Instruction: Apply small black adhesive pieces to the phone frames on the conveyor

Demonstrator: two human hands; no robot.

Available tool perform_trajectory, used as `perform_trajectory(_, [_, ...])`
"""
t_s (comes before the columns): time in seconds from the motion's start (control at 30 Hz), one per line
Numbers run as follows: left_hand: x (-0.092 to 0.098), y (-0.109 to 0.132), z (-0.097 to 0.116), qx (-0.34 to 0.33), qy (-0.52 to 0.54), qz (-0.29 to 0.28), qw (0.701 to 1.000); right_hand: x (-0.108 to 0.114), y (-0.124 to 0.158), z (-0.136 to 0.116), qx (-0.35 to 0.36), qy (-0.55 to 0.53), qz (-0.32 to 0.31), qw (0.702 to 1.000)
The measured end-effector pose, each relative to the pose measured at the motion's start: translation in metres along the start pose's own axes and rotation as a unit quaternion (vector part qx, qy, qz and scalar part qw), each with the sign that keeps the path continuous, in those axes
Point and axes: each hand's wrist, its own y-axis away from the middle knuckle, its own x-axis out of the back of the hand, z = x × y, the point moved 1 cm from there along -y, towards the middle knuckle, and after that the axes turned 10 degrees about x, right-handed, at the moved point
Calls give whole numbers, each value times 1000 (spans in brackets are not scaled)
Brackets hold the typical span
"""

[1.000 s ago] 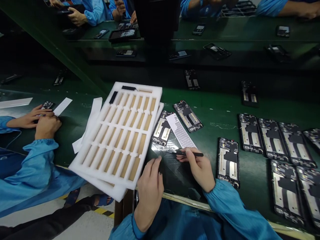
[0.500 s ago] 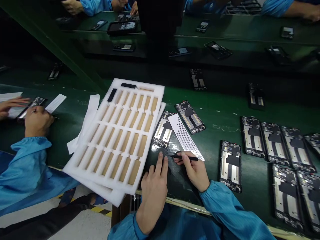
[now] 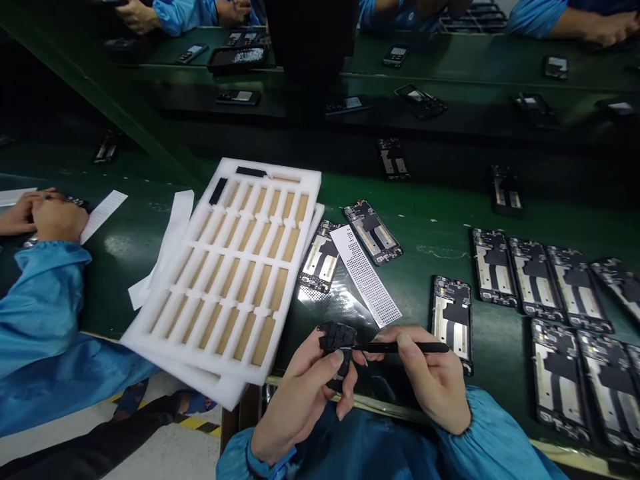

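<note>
Just above the table's front edge, my left hand (image 3: 295, 400) grips a small black plastic part (image 3: 337, 337) with a darker strip hanging below it. Between the fingers of my right hand (image 3: 435, 383) is a pair of slim black tweezers (image 3: 425, 347), lying level. Their tip meets the black part near my left thumb. Beyond my hands lies a white sheet with small black marks (image 3: 367, 277), slanting between two opened phones, one on the left (image 3: 321, 260) and one behind (image 3: 373, 230). Another opened phone (image 3: 451, 320) lies beside my right hand.
White foam trays (image 3: 245, 250) with long slots are stacked at my left. Several opened phones (image 3: 540, 273) lie in rows at the right. A co-worker's hands (image 3: 57, 213) are at the far left. Raised green shelves with phones (image 3: 240, 97) run along the back.
My left hand has lifted from the table and turned over, now holding the black part. My right hand has moved right and closer with the tweezers, their tip now on that part.
</note>
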Motion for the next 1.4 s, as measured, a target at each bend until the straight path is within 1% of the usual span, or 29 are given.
perform_trajectory(0.13, [-5,3,-2,4,1,-22,1000,5,5,2,6,7,-3,1000])
perform_trajectory(0.33, [-11,4,-5,-3,-34,-28,999,13,12,2,32,18,-20,999])
perform_trajectory(0.47, [-11,0,-13,-33,-67,-5,997,20,13,-6,58,40,-48,996])
perform_trajectory(0.5, [-9,-2,-15,-44,-100,8,994,23,9,-7,64,46,-53,995])
perform_trajectory(0.53, [-7,-5,-16,-63,-147,35,987,27,3,-6,65,54,-50,995])
perform_trajectory(0.57, [-5,-9,-16,-92,-209,76,971,31,-7,-2,60,61,-39,996])
perform_trajectory(0.6, [-3,-15,-15,-130,-285,124,941,36,-20,5,48,66,-22,996])
perform_trajectory(0.63, [-1,-22,-12,-173,-373,175,895,40,-36,15,31,65,-3,997])
perform_trajectory(0.67, [0,-31,-8,-209,-473,224,826,42,-53,27,11,58,6,998])
perform_trajectory(0.7, [0,-40,-4,-233,-570,262,743,44,-71,41,-4,41,3,999])
perform_trajectory(0.73, [-1,-51,0,-242,-655,284,657,43,-87,55,-15,19,-12,1000])
perform_trajectory(0.77, [-2,-61,4,-238,-719,299,581,41,-102,69,-19,7,-33,999])
perform_trajectory(0.8, [-3,-71,9,-233,-751,309,535,38,-114,82,-19,1,-47,999])
perform_trajectory(0.83, [-5,-79,13,-227,-771,316,504,34,-122,93,-18,-1,-61,998])
perform_trajectory(0.9, [-7,-92,18,-219,-794,320,469,27,-128,107,-12,3,-80,997])
perform_trajectory(1.0, [-9,-100,21,-196,-845,308,390,21,-123,115,-2,15,-106,994])
perform_trajectory(1.03, [-9,-101,21,-189,-855,305,373,20,-121,115,1,21,-114,993])
perform_trajectory(1.1, [-10,-102,21,-176,-861,304,367,21,-118,115,8,32,-130,991])
perform_trajectory(1.27, [-11,-101,26,-148,-865,292,380,26,-117,118,30,56,-159,985])
perform_trajectory(1.4, [-10,-101,29,-159,-858,286,396,28,-115,122,46,76,-171,981])
